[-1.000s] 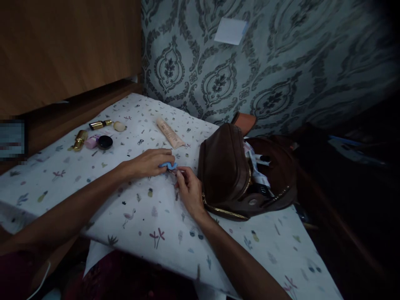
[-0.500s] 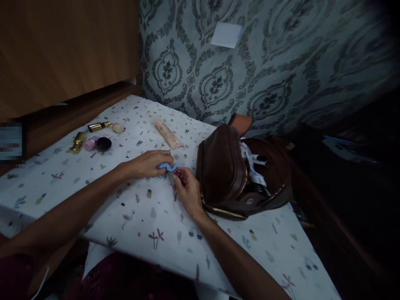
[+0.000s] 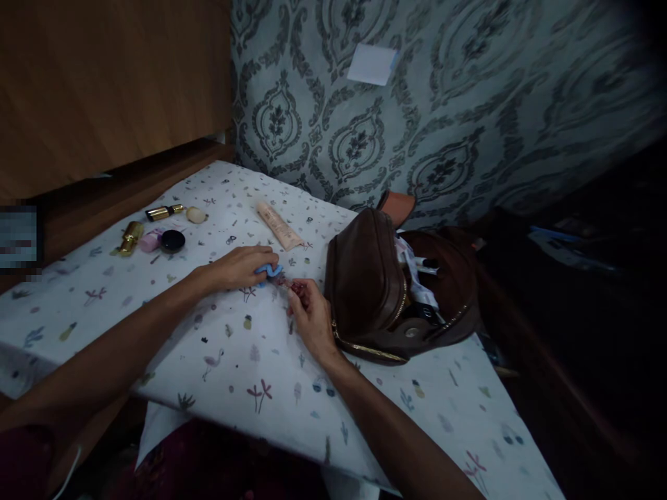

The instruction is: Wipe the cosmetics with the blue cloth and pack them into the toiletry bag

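Note:
Above the printed tablecloth, my left hand (image 3: 240, 268) is closed around a blue, wavy, band-like thing (image 3: 270, 269), its exact kind unclear. To the right of it, my right hand (image 3: 313, 318) pinches a small dark red thing (image 3: 297, 286) that looks beaded. Something thin and dark spans the short gap between the two hands; I cannot tell which piece it belongs to. Close beside my right hand stands an unzipped brown leather bag (image 3: 357, 267), with white and black items showing inside. A beige squeeze tube (image 3: 280, 226) lies beyond my hands.
On the left of the table (image 3: 171, 312) are a lipstick (image 3: 164, 212), a gold tube (image 3: 130, 238), a round black case (image 3: 173, 241), a pink item (image 3: 151, 241) and a cream-coloured one (image 3: 196, 214). A patterned wall (image 3: 359, 146) rises behind; a wooden cabinet (image 3: 114, 83) overhangs at left.
My left hand has moved slightly left with the blue thing, away from my right hand, widening the gap between them. My right hand still pinches the dark red thing.

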`<state>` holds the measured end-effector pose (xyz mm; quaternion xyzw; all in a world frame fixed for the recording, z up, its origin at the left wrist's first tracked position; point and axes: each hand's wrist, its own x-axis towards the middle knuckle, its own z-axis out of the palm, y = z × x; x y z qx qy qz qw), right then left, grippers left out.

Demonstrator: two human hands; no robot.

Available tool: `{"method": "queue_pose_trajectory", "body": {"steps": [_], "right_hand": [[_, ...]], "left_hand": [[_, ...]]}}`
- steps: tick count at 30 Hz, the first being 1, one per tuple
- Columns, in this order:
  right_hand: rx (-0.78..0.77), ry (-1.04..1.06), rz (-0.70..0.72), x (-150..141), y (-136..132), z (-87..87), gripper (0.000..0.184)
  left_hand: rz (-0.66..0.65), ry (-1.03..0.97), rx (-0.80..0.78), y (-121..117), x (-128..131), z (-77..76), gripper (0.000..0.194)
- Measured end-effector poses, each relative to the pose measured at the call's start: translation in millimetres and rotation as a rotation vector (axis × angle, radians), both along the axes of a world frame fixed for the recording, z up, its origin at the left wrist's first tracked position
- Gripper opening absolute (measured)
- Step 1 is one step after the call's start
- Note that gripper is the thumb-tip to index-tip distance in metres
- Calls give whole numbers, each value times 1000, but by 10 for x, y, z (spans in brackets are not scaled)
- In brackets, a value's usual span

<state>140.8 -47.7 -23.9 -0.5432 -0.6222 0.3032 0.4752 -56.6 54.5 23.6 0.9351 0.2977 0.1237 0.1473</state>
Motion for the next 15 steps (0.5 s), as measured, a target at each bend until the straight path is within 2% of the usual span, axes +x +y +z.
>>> {"method": "queue_pose_trajectory", "body": {"steps": [15], "right_hand": [[-12, 17, 15, 2, 5, 0, 26]], "left_hand": [[-14, -5, 3, 4, 3, -20, 14]]}}
